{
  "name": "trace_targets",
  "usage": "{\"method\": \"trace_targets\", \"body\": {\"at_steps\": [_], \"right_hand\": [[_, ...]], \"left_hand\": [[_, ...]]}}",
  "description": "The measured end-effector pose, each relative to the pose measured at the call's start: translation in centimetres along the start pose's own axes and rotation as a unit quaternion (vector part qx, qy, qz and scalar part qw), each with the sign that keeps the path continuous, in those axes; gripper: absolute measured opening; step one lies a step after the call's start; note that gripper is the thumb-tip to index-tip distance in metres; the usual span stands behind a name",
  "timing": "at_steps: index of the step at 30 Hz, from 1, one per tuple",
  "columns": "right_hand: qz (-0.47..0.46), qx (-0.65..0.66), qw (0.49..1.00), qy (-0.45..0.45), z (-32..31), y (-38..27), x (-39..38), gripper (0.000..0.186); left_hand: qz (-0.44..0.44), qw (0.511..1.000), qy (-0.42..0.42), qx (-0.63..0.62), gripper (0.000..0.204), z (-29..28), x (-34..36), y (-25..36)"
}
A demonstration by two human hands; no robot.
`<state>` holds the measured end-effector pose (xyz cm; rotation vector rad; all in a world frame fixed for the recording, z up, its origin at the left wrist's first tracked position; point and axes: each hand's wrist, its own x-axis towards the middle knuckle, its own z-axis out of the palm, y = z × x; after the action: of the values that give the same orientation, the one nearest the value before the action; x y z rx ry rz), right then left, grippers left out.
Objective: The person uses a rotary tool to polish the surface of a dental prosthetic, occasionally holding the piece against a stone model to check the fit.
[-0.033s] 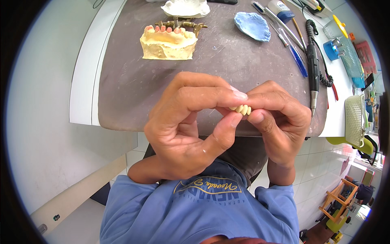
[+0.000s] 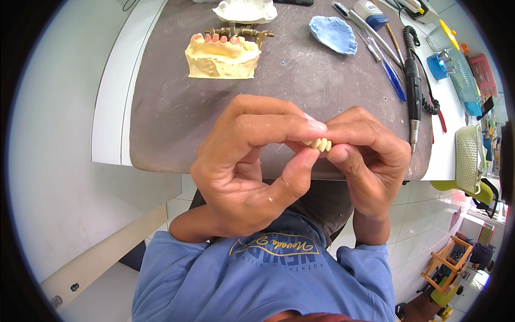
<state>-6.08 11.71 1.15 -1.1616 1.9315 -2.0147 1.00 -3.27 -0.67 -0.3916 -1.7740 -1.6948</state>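
A small cream-coloured dental bridge [image 2: 321, 145], a row of joined teeth, is pinched between my two hands above the near edge of the bench. My left hand [image 2: 252, 161] grips its left end with thumb and forefinger, and the fingertips cover that part. On the other end are the thumb and forefinger of my right hand [image 2: 370, 153]. Farther off to the left stands a yellow plaster dental model [image 2: 222, 58] with several reddish tooth stumps along its top. Behind it lies a brass-coloured articulator [image 2: 236, 32], with a white plaster piece [image 2: 245, 9] beyond.
A blue moulded piece [image 2: 333, 35] lies at the back of the brown work mat [image 2: 166, 118]. Along the right are a blue-handled tool [image 2: 394, 80], a black rotary handpiece [image 2: 413, 88] with a coiled cord, a bur holder [image 2: 440, 65] and a pale basket [image 2: 468, 160].
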Motion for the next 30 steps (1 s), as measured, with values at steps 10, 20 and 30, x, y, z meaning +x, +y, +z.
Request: {"method": "trace_targets", "body": {"at_steps": [10,20,30], "right_hand": [[-0.013,0.006,1.0,-0.011,-0.07,0.1,0.15,0.017],[-0.014,-0.001,1.0,-0.011,-0.08,0.3,-0.1,0.016],[0.028,0.016,0.999,0.002,0.05,-0.32,-0.06,0.015]], "left_hand": [[0.001,1.0,0.004,-0.006,0.023,0.06,-0.04,0.06],[0.002,1.0,0.001,-0.004,0.025,0.2,-0.15,-0.1],[-0.017,1.0,0.01,-0.017,0.025,0.31,-0.33,0.07]]}}
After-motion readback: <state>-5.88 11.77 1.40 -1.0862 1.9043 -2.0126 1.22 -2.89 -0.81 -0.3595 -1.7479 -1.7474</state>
